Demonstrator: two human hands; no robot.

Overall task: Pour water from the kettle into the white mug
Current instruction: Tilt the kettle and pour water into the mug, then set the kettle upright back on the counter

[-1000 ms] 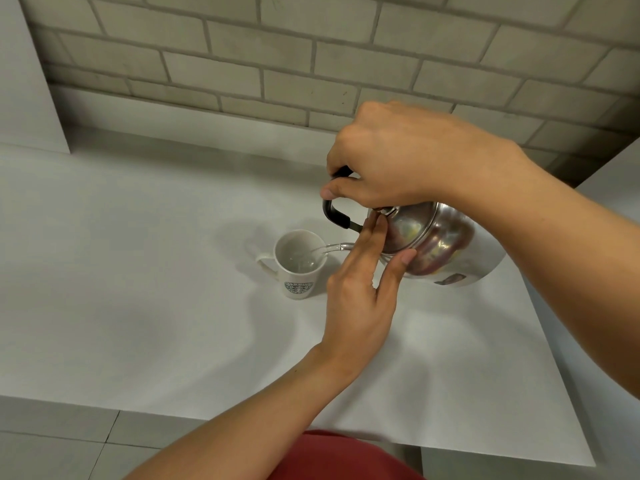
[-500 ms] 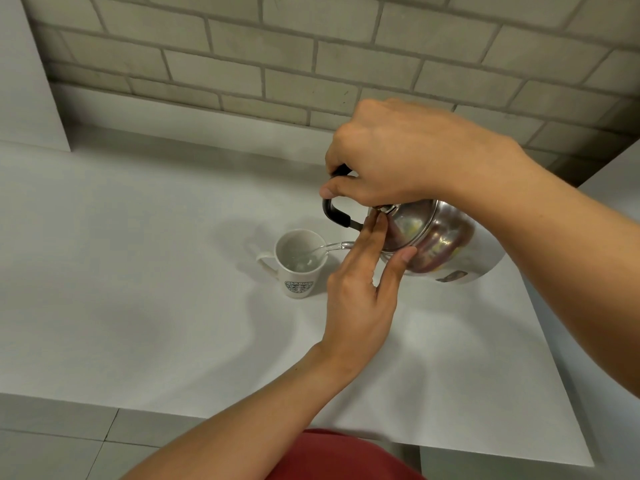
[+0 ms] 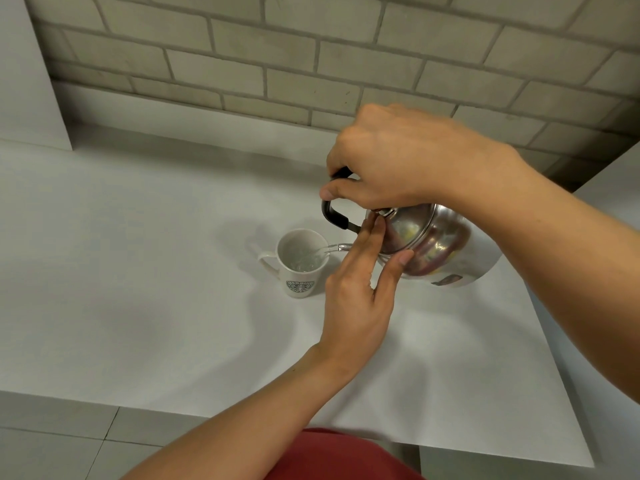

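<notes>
White countertop [image 3: 138, 271] below a brick wall carries the white mug [image 3: 300, 268]. Just right of the mug, the steel kettle [image 3: 433, 247] is tilted, gripped by its black handle in the right hand [image 3: 391, 164]; the open left hand [image 3: 360, 299] steadies the lid. Heavy, slippery metal is judged.

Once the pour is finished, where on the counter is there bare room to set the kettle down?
Bare counter runs left of the white mug, also between the mug and the brick wall, and along the near edge. It is crowded around the kettle, where the right hand grips it and the left hand steadies its lid.
</notes>
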